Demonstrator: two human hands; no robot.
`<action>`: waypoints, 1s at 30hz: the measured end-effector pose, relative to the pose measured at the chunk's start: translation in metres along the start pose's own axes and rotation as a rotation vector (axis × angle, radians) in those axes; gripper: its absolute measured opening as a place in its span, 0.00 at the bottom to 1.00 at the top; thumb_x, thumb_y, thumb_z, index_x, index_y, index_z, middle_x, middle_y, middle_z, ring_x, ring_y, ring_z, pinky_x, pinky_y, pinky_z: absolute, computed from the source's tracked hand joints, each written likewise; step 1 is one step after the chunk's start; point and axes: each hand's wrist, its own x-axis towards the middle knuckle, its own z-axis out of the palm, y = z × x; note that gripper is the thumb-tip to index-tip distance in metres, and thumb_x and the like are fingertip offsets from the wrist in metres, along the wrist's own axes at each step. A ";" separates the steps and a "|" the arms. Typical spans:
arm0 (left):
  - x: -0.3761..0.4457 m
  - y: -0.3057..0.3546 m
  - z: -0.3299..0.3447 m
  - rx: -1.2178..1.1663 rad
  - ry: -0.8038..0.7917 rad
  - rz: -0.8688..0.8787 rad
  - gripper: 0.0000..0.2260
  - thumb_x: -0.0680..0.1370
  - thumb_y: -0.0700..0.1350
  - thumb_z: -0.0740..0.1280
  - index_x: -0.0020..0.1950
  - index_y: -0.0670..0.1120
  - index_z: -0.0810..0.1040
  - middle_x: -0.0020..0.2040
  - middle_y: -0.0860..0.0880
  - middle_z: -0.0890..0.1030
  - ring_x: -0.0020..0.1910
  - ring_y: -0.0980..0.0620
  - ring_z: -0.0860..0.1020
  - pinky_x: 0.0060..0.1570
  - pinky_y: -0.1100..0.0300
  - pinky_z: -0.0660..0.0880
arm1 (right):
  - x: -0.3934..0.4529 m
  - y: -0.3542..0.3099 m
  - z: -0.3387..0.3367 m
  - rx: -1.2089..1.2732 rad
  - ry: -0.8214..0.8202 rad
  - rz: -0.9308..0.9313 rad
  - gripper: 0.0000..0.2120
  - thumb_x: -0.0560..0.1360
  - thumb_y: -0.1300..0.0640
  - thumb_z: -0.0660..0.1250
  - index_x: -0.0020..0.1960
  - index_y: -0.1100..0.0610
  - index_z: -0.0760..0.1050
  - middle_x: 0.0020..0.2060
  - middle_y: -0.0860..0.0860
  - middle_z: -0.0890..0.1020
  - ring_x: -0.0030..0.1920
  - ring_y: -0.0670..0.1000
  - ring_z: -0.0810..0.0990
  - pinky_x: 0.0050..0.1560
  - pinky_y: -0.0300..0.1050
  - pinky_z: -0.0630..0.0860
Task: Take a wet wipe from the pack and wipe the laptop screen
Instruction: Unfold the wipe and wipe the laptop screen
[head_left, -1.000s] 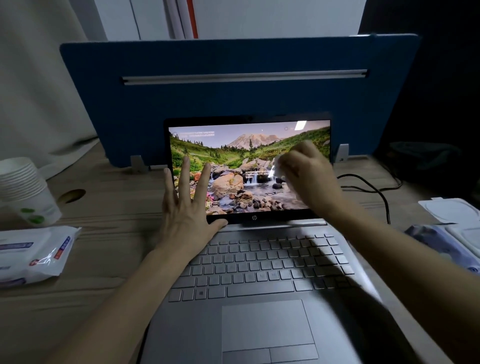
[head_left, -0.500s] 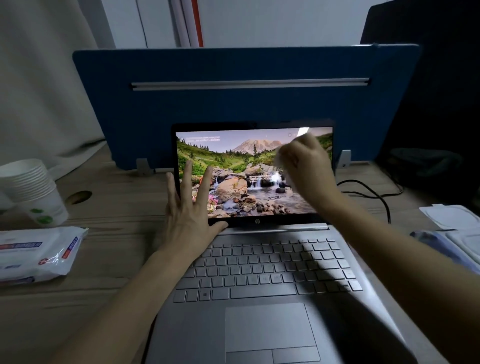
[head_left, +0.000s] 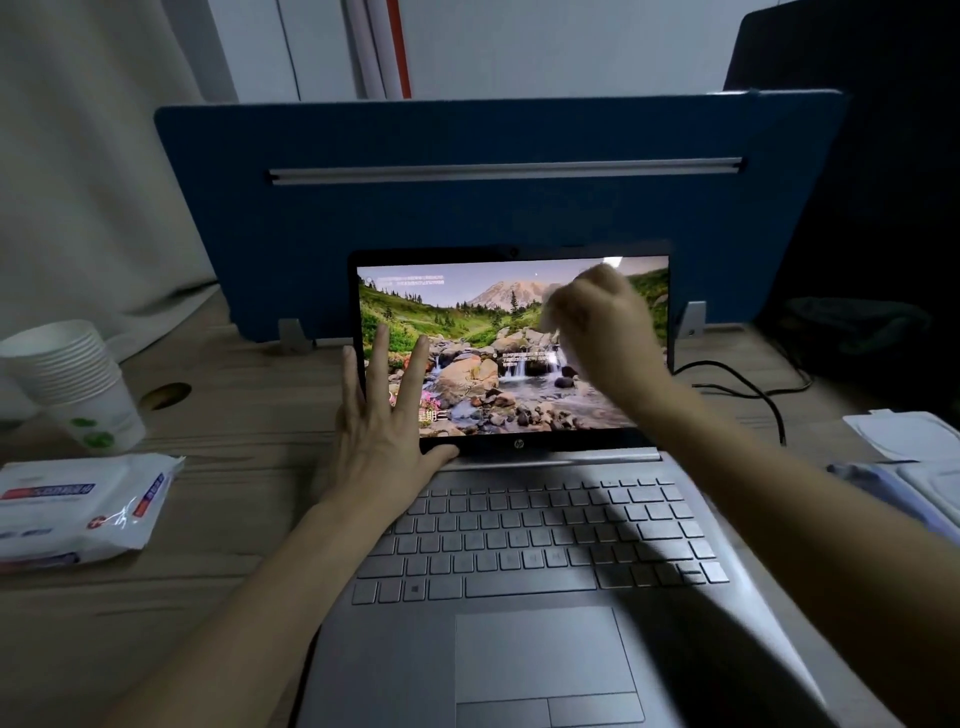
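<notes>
Our right hand (head_left: 602, 332) grips the wipe (head_left: 551, 312) at upper-right screen (head_left: 467, 332); our left hand (head_left: 384, 421), fingers spread, braces it; pressing hard could tip the lid back.

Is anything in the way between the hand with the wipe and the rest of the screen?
Only the left hand: its straight fingers lie across the screen's lower left. The right hand holds the wet wipe at the upper right.
</notes>
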 end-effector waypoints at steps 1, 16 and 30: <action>0.000 0.000 0.000 0.000 -0.002 -0.002 0.55 0.68 0.62 0.74 0.79 0.56 0.36 0.79 0.47 0.33 0.77 0.37 0.36 0.71 0.39 0.52 | 0.010 0.004 -0.004 0.003 0.066 0.051 0.05 0.77 0.60 0.67 0.46 0.60 0.81 0.47 0.54 0.78 0.44 0.45 0.72 0.48 0.30 0.72; 0.001 0.003 -0.005 0.045 0.008 0.014 0.55 0.68 0.62 0.75 0.79 0.55 0.37 0.79 0.47 0.32 0.77 0.38 0.36 0.71 0.41 0.46 | 0.018 0.005 -0.005 0.005 0.081 0.019 0.05 0.77 0.60 0.67 0.47 0.59 0.81 0.47 0.53 0.77 0.43 0.44 0.72 0.47 0.30 0.72; 0.008 0.005 -0.004 0.075 -0.009 0.001 0.58 0.65 0.62 0.76 0.79 0.57 0.37 0.79 0.49 0.33 0.77 0.38 0.35 0.72 0.35 0.52 | 0.040 -0.012 0.003 -0.024 0.043 -0.080 0.06 0.77 0.61 0.67 0.49 0.62 0.82 0.47 0.56 0.79 0.44 0.50 0.77 0.49 0.45 0.79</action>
